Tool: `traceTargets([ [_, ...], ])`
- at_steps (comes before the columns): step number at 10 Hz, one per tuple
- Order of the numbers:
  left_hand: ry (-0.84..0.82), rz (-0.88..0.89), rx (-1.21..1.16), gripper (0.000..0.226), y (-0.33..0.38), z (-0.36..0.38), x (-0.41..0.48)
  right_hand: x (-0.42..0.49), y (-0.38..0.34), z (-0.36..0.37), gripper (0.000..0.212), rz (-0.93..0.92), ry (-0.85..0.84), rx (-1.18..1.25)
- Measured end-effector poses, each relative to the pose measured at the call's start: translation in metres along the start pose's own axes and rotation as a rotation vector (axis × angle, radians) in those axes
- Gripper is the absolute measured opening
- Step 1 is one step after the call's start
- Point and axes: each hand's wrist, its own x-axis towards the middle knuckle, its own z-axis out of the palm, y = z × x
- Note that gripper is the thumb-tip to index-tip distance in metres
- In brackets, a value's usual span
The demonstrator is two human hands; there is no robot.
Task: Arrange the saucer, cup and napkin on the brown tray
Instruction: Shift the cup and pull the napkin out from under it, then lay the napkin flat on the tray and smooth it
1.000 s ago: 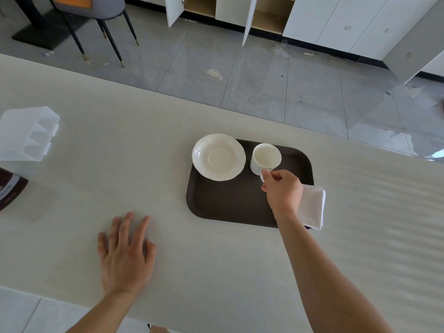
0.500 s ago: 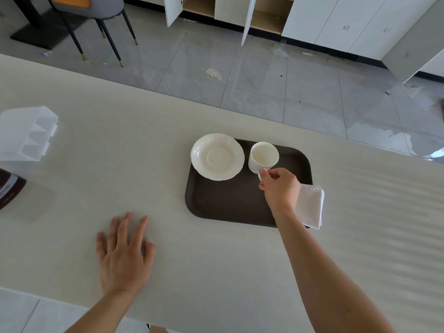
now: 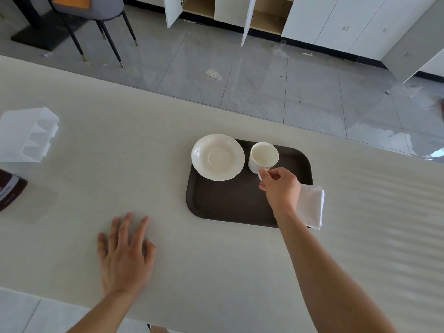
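A brown tray [image 3: 230, 200] lies on the pale table. The cream saucer [image 3: 217, 156] rests on its far left corner, overhanging the rim. To the right of the saucer an empty white cup [image 3: 263, 156] stands upright on the tray. My right hand [image 3: 281, 188] pinches the cup's handle at its near side. A folded white napkin [image 3: 311, 205] lies over the tray's right edge, partly hidden by my right wrist. My left hand [image 3: 125, 253] lies flat on the table, fingers spread, well to the left of the tray.
A clear plastic divided holder [image 3: 26, 134] sits at the table's left edge, with a dark brown packet [image 3: 9, 188] nearer me. The table's far edge runs just behind the tray; beyond it are grey floor tiles, a chair [image 3: 89, 10] and open white cabinets.
The cup and my right hand stay in the same spot on the tray. My left hand has not moved. Only the camera view shifts slightly.
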Motion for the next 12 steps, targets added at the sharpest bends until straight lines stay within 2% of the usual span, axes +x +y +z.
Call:
traceTargets([
  [3, -0.002, 0.004, 0.0, 0.06, -0.001, 0.0, 0.0, -0.004, 0.002, -0.016, 0.025, 0.01, -0.044, 0.028],
  [4, 0.0, 0.005, 0.002, 0.06, -0.002, 0.003, 0.0, -0.009, 0.025, -0.053, 0.015, -0.02, 0.074, -0.044],
  [5, 0.013, 0.004, 0.001, 0.059, -0.002, 0.006, 0.0, -0.01, 0.058, -0.093, 0.012, -0.062, 0.275, -0.265],
  [6, 0.019, 0.007, 0.001, 0.059, -0.002, 0.007, 0.001, 0.0, 0.08, -0.112, 0.045, 0.075, 0.242, -0.419],
  [7, 0.026, 0.001, 0.005, 0.06, -0.003, 0.007, 0.001, 0.011, 0.088, -0.106, 0.05, 0.17, 0.063, -0.505],
  [8, 0.041, -0.003, -0.008, 0.06, -0.001, 0.004, 0.001, 0.017, 0.091, -0.1, 0.019, 0.1, 0.052, -0.509],
  [9, 0.036, -0.005, -0.018, 0.061, 0.002, 0.002, 0.0, 0.019, 0.09, -0.099, 0.032, 0.05, 0.099, -0.5],
  [12, 0.048, -0.002, -0.043, 0.061, 0.005, -0.001, 0.0, 0.014, 0.073, -0.086, 0.045, -0.046, 0.081, -0.476],
])
